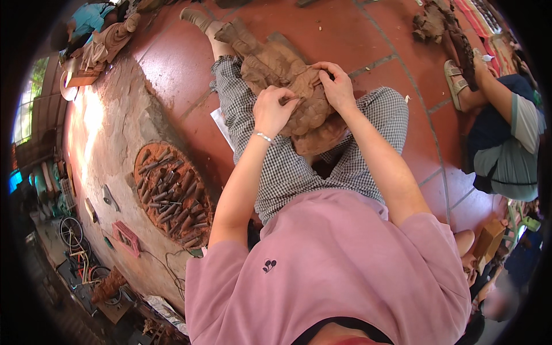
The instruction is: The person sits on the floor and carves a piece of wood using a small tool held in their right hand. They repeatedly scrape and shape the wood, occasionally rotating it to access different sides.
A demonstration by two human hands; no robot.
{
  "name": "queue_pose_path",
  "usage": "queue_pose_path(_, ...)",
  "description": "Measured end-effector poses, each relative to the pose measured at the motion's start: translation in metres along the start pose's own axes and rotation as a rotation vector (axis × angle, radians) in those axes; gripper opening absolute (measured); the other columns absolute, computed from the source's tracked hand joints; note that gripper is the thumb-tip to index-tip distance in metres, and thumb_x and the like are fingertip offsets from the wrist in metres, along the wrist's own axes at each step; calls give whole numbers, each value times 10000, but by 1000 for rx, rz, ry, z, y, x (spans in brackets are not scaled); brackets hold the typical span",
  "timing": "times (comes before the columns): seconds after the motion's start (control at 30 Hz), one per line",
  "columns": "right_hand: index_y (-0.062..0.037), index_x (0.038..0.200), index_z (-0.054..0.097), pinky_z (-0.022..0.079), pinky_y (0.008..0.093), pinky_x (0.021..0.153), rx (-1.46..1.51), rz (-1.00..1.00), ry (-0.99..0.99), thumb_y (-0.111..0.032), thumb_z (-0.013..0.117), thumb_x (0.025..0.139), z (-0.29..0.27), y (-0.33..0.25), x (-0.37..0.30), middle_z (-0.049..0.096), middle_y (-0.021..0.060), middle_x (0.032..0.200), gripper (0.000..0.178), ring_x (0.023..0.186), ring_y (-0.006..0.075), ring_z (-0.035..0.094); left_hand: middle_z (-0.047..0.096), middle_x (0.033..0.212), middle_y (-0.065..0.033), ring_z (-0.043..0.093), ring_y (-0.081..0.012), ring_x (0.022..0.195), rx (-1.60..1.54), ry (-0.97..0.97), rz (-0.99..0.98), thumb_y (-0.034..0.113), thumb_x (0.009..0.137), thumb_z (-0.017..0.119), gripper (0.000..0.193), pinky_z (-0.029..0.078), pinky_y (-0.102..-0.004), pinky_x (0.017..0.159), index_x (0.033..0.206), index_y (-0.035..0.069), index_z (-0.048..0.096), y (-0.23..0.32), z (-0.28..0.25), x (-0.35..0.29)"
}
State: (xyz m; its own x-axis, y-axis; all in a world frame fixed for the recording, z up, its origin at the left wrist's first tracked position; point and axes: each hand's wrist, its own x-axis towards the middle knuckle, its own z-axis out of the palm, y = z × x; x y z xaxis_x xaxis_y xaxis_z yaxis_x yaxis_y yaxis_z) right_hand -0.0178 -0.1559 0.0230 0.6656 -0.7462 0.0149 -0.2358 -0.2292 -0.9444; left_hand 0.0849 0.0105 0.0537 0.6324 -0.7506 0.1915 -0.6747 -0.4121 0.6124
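A carved brown figure (269,64), apparently wood, lies tilted between my legs, its broad end toward me. My left hand (275,112) is at its near left side, thumb and fingertips pinched together against the carved surface. Across from it, my right hand (338,89) bends its fingers over the right side of the carving, thumb close to the index finger. Both sets of fingertips touch the figure or lie just over it. Whatever thin thing they may pinch is too small to make out.
On my left, several chisel-like tools (172,198) lie in an oval bed of reddish shavings. A pink plastic basket (126,238) and loose tools lie beyond. Another seated person (506,138) is at the right, with a dark carved piece (454,49) nearby. One more person works at the upper left.
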Motion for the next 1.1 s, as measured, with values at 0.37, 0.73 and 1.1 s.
queue_pose_path(0.37, -88, 1055, 702, 484, 349, 912, 24, 32, -13, -180, 558, 909, 2, 1, 1, 662, 90, 1124, 225, 1052, 259, 634, 654, 775, -44, 604, -275, 818, 27, -24, 24, 201, 710, 792, 120, 485, -381, 754, 795, 133, 741, 5, 13, 23)
queue_pose_path(0.73, -75, 1003, 710, 504, 340, 874, 98, -55, 55, -143, 572, 888, 10, 15, 4, 680, 104, 1039, 192, 995, 262, 652, 681, 750, -46, 640, -249, 761, -2, 15, 52, 238, 726, 803, 169, 498, -380, 692, 782, 104, 717, 15, 14, 20)
queue_pose_path(1.1, -100, 978, 706, 502, 372, 875, 34, 14, 50, -164, 556, 860, 7, -4, 0, 671, 86, 1078, 202, 1022, 285, 635, 644, 746, -43, 617, -262, 809, 148, 12, 64, 250, 737, 792, 167, 450, -430, 710, 772, 113, 702, 15, 16, 27)
